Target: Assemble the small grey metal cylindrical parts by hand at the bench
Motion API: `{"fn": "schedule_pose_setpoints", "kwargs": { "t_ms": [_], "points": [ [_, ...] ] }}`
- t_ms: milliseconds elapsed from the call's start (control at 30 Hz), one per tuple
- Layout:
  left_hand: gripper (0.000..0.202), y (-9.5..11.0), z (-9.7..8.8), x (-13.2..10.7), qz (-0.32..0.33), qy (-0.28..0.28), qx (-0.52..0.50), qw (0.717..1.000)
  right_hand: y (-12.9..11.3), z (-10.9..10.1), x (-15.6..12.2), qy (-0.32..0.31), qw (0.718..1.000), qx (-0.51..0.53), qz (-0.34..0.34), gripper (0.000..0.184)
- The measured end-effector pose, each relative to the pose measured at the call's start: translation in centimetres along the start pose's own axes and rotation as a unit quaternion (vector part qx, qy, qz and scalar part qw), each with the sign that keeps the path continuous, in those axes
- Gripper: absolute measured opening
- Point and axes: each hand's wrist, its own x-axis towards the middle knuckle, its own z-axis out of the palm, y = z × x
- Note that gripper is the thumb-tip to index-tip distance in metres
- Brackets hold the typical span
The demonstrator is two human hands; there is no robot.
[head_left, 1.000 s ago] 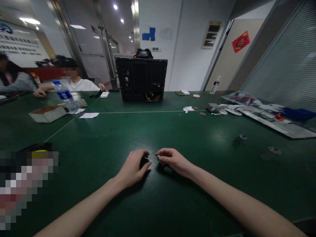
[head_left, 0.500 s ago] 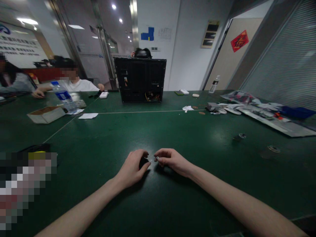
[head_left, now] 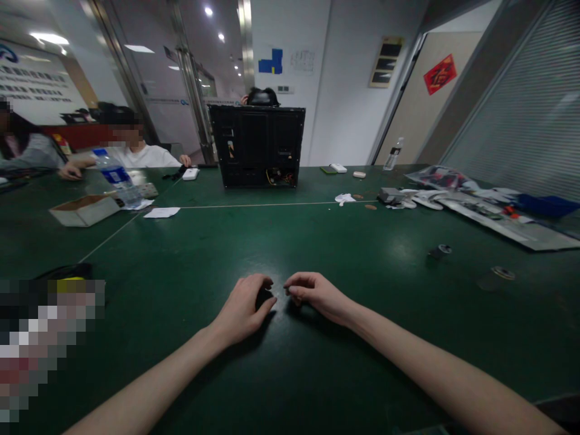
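Observation:
My left hand [head_left: 247, 308] rests on the green tabletop [head_left: 290, 368], fingers curved and thumb held apart from them. Within that curl is a dark patch; whether it is shadow or a thing, I cannot tell. Just to the right, across a small gap, my right hand [head_left: 317, 296] has its thumb and fingers pinched together. Whatever is in that pinch is hidden by the fingers. The two sets of fingertips face each other without touching.
To the right stand two small metal cylinders [head_left: 440, 252] [head_left: 498, 278]. Behind them lies a board with clutter [head_left: 512, 220]. A large black casing [head_left: 260, 148] stands at the back. An open box [head_left: 86, 212], a water bottle [head_left: 115, 175] and a seated person [head_left: 145, 156] are at left.
A small light ring-shaped thing that showed at my right fingertips is now out of sight, and those fingers have shifted slightly. My left hand has stayed in place.

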Motion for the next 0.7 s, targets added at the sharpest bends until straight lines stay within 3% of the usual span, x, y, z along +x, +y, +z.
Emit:
{"fn": "schedule_pose_setpoints", "kwargs": {
  "t_ms": [400, 500, 600, 700],
  "points": [
    [0.023, -0.1, 0.0, 0.0, 0.002, -0.003, -0.002, 1.000, 0.5, 0.0, 0.2, 0.019, 0.998, -0.050, -0.012, 0.026],
    [0.022, -0.3, 0.3, 0.0, 0.005, 0.000, -0.002, 1.000, -0.1, 0.3, 0.0, 0.008, 0.990, -0.140, -0.029, 0.022],
    [0.022, -0.6, 0.5, 0.0, 0.013, 0.005, -0.003, 1.000, -1.5, 0.7, -0.8, 0.008, 0.955, -0.287, -0.066, 0.014],
    [0.022, -0.6, 0.5, -0.1, 0.019, 0.010, -0.004, 1.000, -3.0, 1.3, -2.2, 0.008, 0.932, -0.354, -0.081, 0.014]
  ]
}}
